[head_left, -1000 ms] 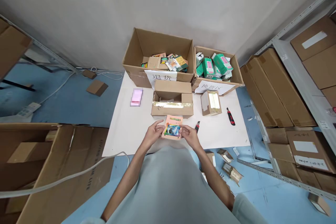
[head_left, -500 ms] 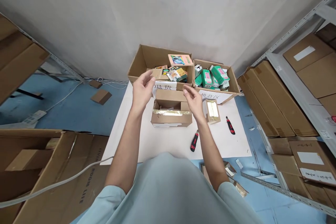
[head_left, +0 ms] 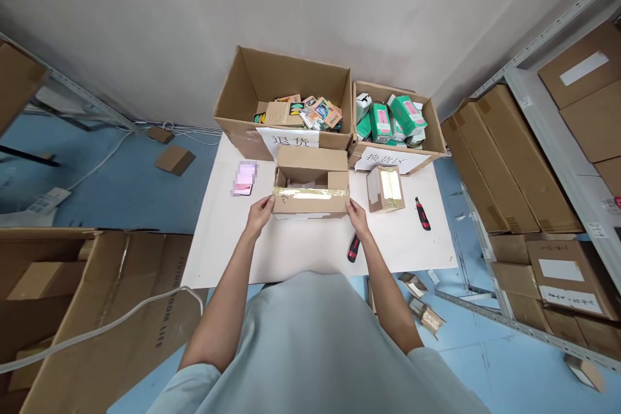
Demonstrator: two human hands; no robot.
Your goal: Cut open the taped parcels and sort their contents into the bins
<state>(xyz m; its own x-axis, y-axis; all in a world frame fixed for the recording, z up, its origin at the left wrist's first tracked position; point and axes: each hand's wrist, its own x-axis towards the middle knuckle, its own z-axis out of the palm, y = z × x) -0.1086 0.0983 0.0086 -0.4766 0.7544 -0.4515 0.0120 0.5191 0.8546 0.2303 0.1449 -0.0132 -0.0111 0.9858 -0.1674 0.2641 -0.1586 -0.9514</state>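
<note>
An opened cardboard box (head_left: 310,202) with its back flap up stands on the white table (head_left: 291,252). My left hand (head_left: 262,212) pinches its front left corner, and my right hand (head_left: 358,215) pinches the front right corner. Gold tape crosses the flap edge. Inside, something pale shows, too small to name. Behind it stands a large carton (head_left: 242,139) of books and packets, beside a smaller carton (head_left: 431,165) of green boxes. A small taped box (head_left: 386,189) is to the right. One red-black cutter (head_left: 354,248) lies by my right wrist, another (head_left: 422,214) farther right.
A pinkish, blurred flat item (head_left: 244,178) lies at the table's left. Shelves (head_left: 548,123) with cartons rise on the right. A big open carton (head_left: 126,297) and a white cable (head_left: 121,331) are at the lower left. Scraps of packaging (head_left: 427,317) lie on the floor.
Both hands came down from above the opened box and now grip its front corners. The peach book has dropped from the upright position near the large carton's rim into it. The view shifted slightly.
</note>
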